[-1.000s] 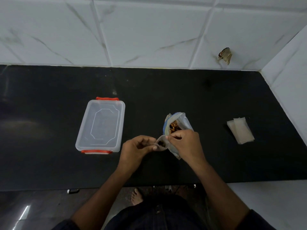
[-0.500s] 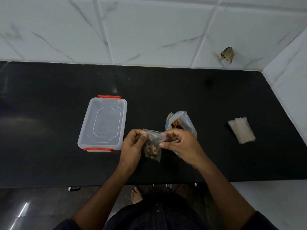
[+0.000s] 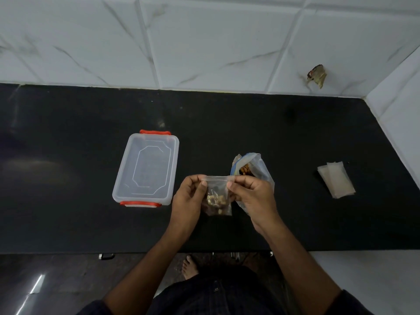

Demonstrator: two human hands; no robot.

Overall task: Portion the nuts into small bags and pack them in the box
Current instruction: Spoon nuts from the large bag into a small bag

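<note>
Both hands, left hand (image 3: pixel 189 196) & right hand (image 3: pixel 252 196), pinch small clear nut-filled bag (image 3: pixel 218 196) by top edge corners, above black desk (image 3: pixel 68 201) w/ bare room near front edge.

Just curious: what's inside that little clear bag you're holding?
The small bag holds a few pale and dark nuts at its bottom. Fingers cover its upper corners.
</note>
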